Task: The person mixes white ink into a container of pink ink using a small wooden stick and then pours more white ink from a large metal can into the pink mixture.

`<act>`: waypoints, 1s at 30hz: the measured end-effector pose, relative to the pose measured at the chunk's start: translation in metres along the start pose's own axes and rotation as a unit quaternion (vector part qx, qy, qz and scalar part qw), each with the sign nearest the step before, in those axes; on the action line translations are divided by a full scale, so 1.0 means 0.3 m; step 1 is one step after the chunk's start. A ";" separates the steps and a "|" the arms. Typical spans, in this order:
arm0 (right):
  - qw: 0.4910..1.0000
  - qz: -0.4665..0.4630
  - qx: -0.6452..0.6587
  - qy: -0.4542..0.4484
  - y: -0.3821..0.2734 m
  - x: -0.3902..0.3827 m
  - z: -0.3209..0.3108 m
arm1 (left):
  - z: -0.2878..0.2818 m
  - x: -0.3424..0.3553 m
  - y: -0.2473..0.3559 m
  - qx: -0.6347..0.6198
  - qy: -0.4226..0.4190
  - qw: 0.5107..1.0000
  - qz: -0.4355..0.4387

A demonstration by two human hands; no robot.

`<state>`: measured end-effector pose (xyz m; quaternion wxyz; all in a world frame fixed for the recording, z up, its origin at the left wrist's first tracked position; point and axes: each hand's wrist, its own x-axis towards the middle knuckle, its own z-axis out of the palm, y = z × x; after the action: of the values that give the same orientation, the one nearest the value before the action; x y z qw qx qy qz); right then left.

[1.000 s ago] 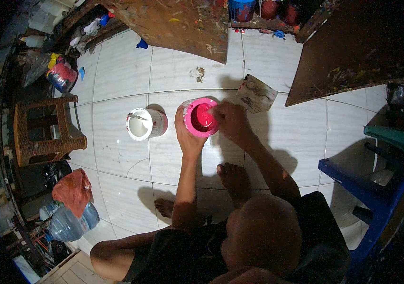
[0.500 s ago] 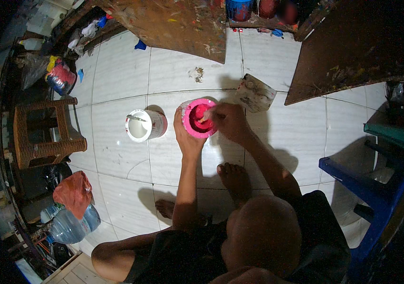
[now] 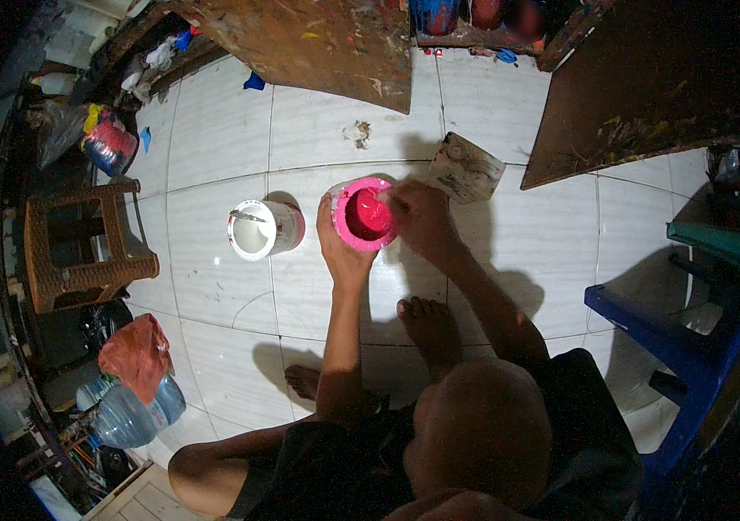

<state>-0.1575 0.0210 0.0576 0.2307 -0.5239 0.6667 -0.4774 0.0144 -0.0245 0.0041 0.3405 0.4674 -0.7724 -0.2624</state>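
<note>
A paint pot with a bright pink rim [image 3: 345, 240] stands on the tiled floor in front of me, with glossy pink-red paint [image 3: 370, 208] inside. My left hand [image 3: 344, 256] is wrapped round its left and near side. Over the right edge of the pot, my right hand [image 3: 426, 221] is closed with its fingers bunched at the rim. Whatever it grips is hidden by the fingers and the shadow. Left of the pot, a white tub [image 3: 253, 253] holds white paint, and a thin stirrer [image 3: 248, 216] lies across its mouth.
A stained flat slab [image 3: 467, 169] lies beyond my right hand. Paint-smeared brown boards [image 3: 326, 43] stand at the back. A brown woven-look stool [image 3: 40, 247] and a large clear bottle [image 3: 127, 415] are on the left, a blue plastic stool [image 3: 674, 334] on the right.
My right fingers have drawn back from the middle of the pot toward its right rim, uncovering more paint. The left hand keeps its hold.
</note>
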 end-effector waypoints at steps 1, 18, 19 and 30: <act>0.999 -0.023 -0.016 -0.025 0.003 -0.013 0.010 | 0.004 0.006 0.003 0.000 0.005 1.000 -0.004; 1.000 0.003 0.027 0.006 -0.008 -0.001 -0.015 | -0.007 -0.006 0.015 0.019 0.011 1.000 0.015; 0.999 -0.014 0.011 -0.033 -0.001 -0.016 -0.011 | -0.004 -0.002 0.019 0.014 0.012 1.000 0.016; 0.999 -0.026 0.002 -0.028 -0.003 0.004 -0.032 | -0.007 -0.005 0.023 0.045 0.008 0.998 0.035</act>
<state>-0.1653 0.0238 0.0630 0.2383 -0.5537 0.6449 -0.4698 0.0130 -0.0204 0.0100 0.3344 0.4568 -0.7967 -0.2117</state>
